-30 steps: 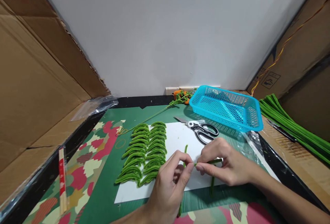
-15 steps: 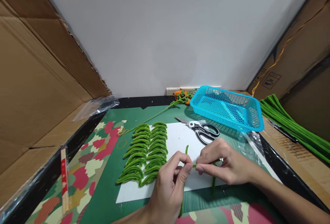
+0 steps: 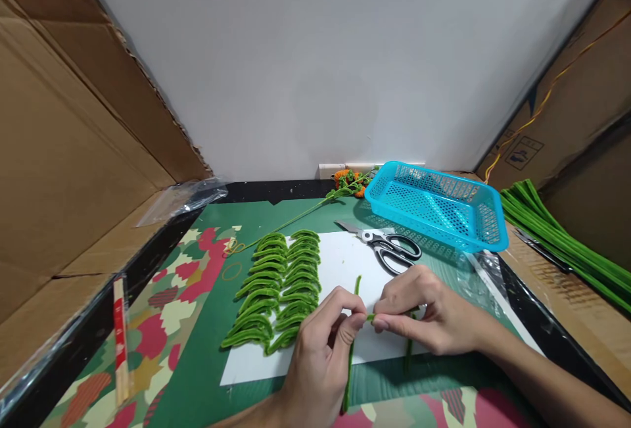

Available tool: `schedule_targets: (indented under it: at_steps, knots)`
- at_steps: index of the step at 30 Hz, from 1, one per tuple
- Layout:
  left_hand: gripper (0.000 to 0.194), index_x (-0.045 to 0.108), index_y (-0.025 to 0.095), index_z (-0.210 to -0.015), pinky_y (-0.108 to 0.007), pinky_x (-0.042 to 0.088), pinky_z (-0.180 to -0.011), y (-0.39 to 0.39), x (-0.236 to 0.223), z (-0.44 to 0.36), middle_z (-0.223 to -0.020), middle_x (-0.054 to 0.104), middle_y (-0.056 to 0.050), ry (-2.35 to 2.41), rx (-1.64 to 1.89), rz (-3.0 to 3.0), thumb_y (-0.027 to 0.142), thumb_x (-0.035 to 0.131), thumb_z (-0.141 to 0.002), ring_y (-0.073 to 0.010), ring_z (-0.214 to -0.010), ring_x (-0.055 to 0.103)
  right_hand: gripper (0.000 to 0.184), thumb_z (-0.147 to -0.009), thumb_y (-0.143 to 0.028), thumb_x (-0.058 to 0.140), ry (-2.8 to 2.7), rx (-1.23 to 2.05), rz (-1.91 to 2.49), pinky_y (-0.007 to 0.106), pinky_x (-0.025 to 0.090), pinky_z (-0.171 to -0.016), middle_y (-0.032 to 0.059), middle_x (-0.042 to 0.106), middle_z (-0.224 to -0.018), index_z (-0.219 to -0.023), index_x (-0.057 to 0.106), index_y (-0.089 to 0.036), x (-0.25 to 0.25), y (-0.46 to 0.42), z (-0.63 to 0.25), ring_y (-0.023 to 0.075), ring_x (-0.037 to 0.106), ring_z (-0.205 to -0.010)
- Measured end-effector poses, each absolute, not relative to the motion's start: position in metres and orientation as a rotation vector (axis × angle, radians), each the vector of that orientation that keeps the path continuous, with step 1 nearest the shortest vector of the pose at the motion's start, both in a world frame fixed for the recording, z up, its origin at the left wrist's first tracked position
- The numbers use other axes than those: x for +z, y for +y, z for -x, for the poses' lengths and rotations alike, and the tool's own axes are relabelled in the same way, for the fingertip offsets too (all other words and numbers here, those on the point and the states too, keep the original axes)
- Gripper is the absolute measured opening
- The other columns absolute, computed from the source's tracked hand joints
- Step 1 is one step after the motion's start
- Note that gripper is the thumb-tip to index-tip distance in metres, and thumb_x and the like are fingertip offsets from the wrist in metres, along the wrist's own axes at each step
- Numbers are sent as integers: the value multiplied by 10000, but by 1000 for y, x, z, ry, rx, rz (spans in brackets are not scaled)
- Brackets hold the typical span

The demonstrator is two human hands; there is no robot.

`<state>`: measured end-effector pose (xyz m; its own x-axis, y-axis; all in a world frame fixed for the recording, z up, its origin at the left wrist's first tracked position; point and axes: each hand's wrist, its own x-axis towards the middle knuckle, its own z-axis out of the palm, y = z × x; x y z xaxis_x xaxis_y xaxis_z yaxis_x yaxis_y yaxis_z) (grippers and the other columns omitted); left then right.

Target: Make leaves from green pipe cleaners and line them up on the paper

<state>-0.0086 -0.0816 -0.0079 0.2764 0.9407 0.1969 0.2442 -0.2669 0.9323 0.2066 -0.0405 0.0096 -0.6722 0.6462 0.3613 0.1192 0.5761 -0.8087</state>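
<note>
My left hand (image 3: pixel 323 349) and my right hand (image 3: pixel 431 316) meet over the white sheet (image 3: pixel 345 263), both pinching a green pipe cleaner (image 3: pixel 351 356) between thumb and fingertips. One length of it runs down past my left hand toward the near edge; a short end sticks up behind my left fingers. Another green piece hangs under my right hand. Two rows of bent green pipe-cleaner pieces (image 3: pixel 279 290) lie on the left of the sheet.
Scissors (image 3: pixel 387 247) lie behind my hands, beside a blue plastic basket (image 3: pixel 438 208). A bundle of long green pipe cleaners (image 3: pixel 557 237) rests at the right. An orange flower on a green stem (image 3: pixel 345 185) lies at the back. Cardboard walls stand on both sides.
My hands stay together on the pipe cleaner; my right fingertips have slid slightly left toward my left hand, and the horizontal stretch between them has shortened.
</note>
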Motion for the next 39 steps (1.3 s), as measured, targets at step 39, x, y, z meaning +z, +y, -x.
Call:
schedule_targets:
  at_steps: [39]
  knots:
    - [310, 567, 233, -1105, -210, 283, -477, -80, -11, 10, -574, 436, 93, 1051, 873, -1362, 539, 540, -1060, -101, -478, 423, 283, -915, -410, 806, -1267, 1616, 633, 240, 598, -511, 46, 739, -747, -913, 764, -130, 4, -32, -191, 154, 702, -611]
